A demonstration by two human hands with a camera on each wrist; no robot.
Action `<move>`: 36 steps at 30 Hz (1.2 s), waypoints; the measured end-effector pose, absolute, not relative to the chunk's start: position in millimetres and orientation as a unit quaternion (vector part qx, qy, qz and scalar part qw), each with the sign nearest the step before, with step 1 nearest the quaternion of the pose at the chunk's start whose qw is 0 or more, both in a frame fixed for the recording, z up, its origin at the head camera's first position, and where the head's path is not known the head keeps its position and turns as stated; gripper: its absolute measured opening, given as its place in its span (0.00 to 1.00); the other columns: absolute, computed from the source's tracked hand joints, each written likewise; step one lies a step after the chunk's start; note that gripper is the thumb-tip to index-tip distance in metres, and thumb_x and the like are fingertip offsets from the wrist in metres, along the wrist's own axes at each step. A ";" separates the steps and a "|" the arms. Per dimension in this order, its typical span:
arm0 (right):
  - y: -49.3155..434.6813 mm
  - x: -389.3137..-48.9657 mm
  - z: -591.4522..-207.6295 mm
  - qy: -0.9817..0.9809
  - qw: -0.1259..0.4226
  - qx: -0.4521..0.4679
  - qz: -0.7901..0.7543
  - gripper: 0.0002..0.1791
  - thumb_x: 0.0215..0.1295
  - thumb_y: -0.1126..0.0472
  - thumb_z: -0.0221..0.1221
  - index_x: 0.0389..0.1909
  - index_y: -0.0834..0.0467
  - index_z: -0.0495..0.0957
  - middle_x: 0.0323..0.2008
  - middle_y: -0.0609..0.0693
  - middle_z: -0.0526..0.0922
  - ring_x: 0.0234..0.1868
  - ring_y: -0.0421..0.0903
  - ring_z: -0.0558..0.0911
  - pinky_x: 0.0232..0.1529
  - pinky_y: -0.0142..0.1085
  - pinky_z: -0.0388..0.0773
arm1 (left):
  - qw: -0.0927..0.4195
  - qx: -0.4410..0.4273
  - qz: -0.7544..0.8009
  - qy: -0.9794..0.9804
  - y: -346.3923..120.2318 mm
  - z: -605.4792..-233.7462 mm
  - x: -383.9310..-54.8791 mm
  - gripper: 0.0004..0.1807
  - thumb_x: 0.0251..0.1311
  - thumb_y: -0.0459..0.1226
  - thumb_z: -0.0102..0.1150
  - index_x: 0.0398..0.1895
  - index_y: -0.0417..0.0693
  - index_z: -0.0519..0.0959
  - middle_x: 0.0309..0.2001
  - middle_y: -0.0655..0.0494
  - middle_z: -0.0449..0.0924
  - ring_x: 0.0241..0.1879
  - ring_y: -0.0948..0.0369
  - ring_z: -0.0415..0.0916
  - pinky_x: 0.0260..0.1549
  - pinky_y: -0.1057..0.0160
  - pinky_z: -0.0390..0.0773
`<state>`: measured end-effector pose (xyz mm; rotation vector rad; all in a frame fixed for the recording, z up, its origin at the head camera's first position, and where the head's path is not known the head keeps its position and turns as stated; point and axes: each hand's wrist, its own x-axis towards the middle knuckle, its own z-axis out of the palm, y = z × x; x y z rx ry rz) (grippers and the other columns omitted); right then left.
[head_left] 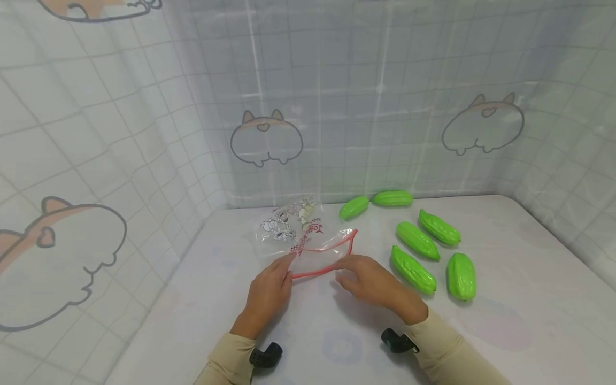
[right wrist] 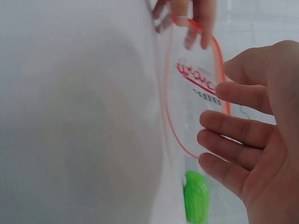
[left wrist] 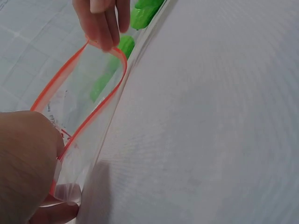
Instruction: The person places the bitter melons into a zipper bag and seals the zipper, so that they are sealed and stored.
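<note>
A clear plastic zip bag (head_left: 317,259) with a red-edged mouth and printed cartoon figures lies on the table, its mouth facing me and spread apart. My left hand (head_left: 269,291) grips the left end of the mouth, some fingers inside the rim, as the right wrist view shows. With thumb and index finger my right hand (head_left: 368,280) pinches the red edge on the other side; its remaining fingers (right wrist: 229,144) are spread apart. Several green ridged toy gourds lie right of the bag, the nearest gourd (head_left: 413,270) close to my right hand.
Two green gourds lie at the back edge, one gourd (head_left: 354,207) just right of the bag and another gourd (head_left: 392,198) beside it. A gourd (head_left: 461,276) lies farthest right. A grid-patterned curtain (head_left: 337,107) encloses the white table (head_left: 332,321) at the back and sides.
</note>
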<state>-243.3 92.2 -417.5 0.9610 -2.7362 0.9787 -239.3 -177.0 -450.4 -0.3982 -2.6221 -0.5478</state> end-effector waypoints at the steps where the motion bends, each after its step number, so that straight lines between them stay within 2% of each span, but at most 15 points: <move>1: 95.0 -242.4 -416.3 -0.894 0.044 0.306 0.325 0.16 0.69 0.59 0.61 0.56 0.55 0.82 0.53 0.49 0.83 0.58 0.49 0.78 0.60 0.50 0.72 | 0.216 -0.145 -0.197 -0.945 -177.1 -450.2 -239.3 0.27 0.66 0.36 0.61 0.69 0.54 0.73 0.62 0.52 0.78 0.54 0.50 0.80 0.48 0.48 0.80; 10: 125.3 -232.4 -407.1 -0.912 0.091 0.270 0.295 0.15 0.69 0.58 0.61 0.54 0.55 0.84 0.47 0.47 0.86 0.50 0.45 0.82 0.52 0.47 0.78 | 0.211 -0.145 -0.197 -0.947 -176.8 -450.2 -238.9 0.28 0.66 0.37 0.61 0.70 0.53 0.72 0.61 0.50 0.79 0.56 0.49 0.79 0.49 0.48 0.79; 23: 166.9 -224.2 -409.4 -0.903 0.141 0.250 0.319 0.11 0.69 0.60 0.62 0.50 0.54 0.85 0.46 0.46 0.87 0.44 0.41 0.83 0.45 0.44 0.81 | 0.201 -0.129 -0.190 -0.952 -178.7 -450.9 -237.5 0.29 0.67 0.39 0.61 0.72 0.52 0.70 0.56 0.51 0.81 0.45 0.53 0.82 0.44 0.52 0.81; 28: 180.1 -221.1 -406.8 -0.896 0.155 0.243 0.337 0.11 0.69 0.61 0.62 0.50 0.55 0.85 0.45 0.45 0.87 0.40 0.40 0.84 0.41 0.40 0.82 | 0.196 -0.125 -0.193 -0.953 -179.3 -448.8 -236.4 0.29 0.67 0.39 0.61 0.72 0.52 0.70 0.55 0.50 0.82 0.46 0.52 0.82 0.44 0.50 0.81; 36: 202.5 -219.4 -401.6 -0.892 0.188 0.237 0.336 0.12 0.67 0.65 0.63 0.50 0.59 0.85 0.47 0.52 0.87 0.38 0.45 0.86 0.37 0.41 0.81 | 0.192 -0.129 -0.192 -0.954 -180.8 -448.9 -237.8 0.30 0.67 0.39 0.60 0.72 0.54 0.70 0.56 0.49 0.82 0.50 0.51 0.81 0.47 0.49 0.80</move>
